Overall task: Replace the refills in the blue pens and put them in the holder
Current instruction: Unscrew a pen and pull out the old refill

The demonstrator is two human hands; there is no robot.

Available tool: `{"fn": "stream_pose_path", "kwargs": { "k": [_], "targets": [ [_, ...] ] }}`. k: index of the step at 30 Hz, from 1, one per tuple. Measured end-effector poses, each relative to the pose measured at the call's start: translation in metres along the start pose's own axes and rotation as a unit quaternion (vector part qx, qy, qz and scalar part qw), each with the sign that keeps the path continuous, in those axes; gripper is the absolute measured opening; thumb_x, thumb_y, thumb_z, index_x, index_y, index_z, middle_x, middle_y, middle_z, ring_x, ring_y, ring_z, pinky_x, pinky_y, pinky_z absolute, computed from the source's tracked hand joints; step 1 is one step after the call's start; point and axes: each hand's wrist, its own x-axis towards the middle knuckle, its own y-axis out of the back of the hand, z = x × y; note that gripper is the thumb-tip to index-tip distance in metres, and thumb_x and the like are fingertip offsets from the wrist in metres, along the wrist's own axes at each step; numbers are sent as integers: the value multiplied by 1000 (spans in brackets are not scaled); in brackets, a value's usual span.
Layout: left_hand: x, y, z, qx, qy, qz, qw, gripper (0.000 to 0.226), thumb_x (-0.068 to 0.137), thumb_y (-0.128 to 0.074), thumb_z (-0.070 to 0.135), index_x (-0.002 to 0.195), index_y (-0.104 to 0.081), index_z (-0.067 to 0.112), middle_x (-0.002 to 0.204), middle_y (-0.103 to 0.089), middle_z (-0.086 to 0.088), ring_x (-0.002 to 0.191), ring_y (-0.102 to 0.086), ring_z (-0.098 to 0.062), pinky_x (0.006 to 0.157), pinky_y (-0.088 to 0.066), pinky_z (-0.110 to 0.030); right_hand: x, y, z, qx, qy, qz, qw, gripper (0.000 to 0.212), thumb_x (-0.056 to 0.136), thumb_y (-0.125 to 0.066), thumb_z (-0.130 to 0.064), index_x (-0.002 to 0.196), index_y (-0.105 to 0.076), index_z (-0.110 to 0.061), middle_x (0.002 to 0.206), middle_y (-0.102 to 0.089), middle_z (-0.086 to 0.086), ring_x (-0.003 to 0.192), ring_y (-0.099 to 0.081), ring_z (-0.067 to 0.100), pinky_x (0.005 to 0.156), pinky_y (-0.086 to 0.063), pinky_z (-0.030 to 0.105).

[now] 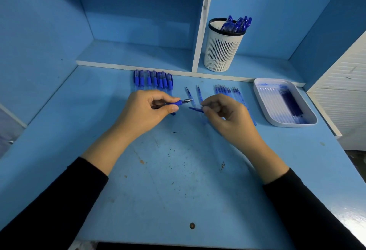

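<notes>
Though well under way, not yet finished; already done, by the look of it: several blue pens (236, 24) standing in the white holder (221, 51) on the ledge at the back right; left to do: a row of pens (153, 80) lying side by side at the back of the desk (178, 170), just beyond the left hand (146, 109); to the right, a row of refills (227, 91) laid out in waiting, with two loose refills (199, 93) between the rows; farther right, a white tray (271, 99) with seemingly spent refills inside; judged somewhere near the middle, with one pen in work.

Left hand curled round that pen in work (178, 102), thumb and forefinger pinching the blue grip section, metal tip poking out to the right, held just above the desk; right hand (223, 111) curled too, fingertips pinching the end of a slim blue piece (195, 109), probably a refill or a pen part, too small to tell which; pen tip and blue piece near each other but apart; neither hand slack or flat.
</notes>
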Motion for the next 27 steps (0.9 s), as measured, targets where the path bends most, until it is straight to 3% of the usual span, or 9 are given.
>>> {"fn": "stream_pose_path", "kwargs": {
  "k": [7,14,17,24,27],
  "targets": [
    [-2,-4,-2,7,-14,-30,999,23,79,-80,7,90,-75,27,87,-72,26,83,-69,2,79,-49,-9,2,3,-4,34,-4,22,999,7,94,-59,-8,92,-65,-10,66,-59,-25,65,-53,1,66,-41,12],
    [-5,-14,-3,11,-45,-35,998,16,79,-78,2,93,-77,9,89,-72,12,81,-69,-2,81,-52,-13,-3,-6,-10,52,-7,-10,999,10,90,-66,-6,89,-69,-15,69,-63,-11,63,-56,7,63,-45,17],
    [-5,-15,-5,9,-61,-27,998,18,78,-79,4,93,-77,14,87,-72,8,79,-69,-6,78,-53,-15,-6,-8,-9,68,-9,8,998,10,88,-68,-7,88,-71,-16,70,-67,-5,66,-60,17,66,-51,26],
    [-7,-18,-8,1,-65,-30,997,22,79,-78,5,92,-75,23,82,-71,14,76,-69,-6,73,-53,-17,-8,-10,-9,71,-12,19,997,10,88,-68,-6,87,-73,-13,67,-65,-12,62,-58,3,63,-44,13],
    [-6,-19,-8,4,-75,-20,997,24,81,-77,6,92,-73,27,82,-71,8,73,-67,-17,68,-53,-24,-8,-11,-10,75,-6,28,997,11,89,-66,-6,87,-73,-14,70,-66,-13,64,-58,4,66,-46,15]
  ]
}}
